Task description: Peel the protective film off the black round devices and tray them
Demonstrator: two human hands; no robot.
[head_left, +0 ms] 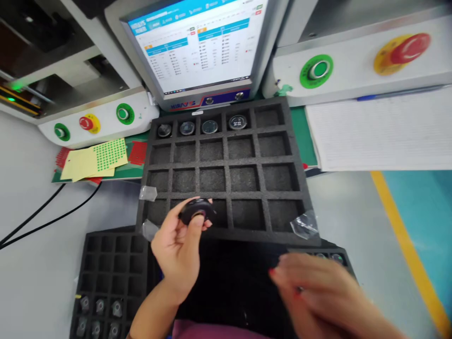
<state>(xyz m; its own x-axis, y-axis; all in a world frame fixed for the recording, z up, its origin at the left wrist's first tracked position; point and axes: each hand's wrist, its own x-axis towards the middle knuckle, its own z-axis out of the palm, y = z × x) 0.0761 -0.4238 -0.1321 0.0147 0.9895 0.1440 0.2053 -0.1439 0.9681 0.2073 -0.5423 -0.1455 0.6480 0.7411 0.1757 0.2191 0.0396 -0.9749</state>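
My left hand (178,249) is closed round a round black watch body (196,211), thumb on its underside and fingers behind it. It is held tilted over the front row of a black foam tray (231,195). In the tray's back row sit several round watch bodies (238,123) with dark glass faces; one shows lit digits. My right hand (314,282) is at the lower right, blurred, its fingers curled together with red spots at the tips. Whether something small is between them is hidden. It is in front of another foam tray (341,252) that holds round pieces.
Behind the tray stands a monitor (197,47). Machine panels carry green buttons (319,69) and red emergency stops (409,48). Yellow sheets with green dot stickers (109,154) lie left, paper (381,132) and a pen (399,93) right. Lower left is a partly filled foam tray (109,266).
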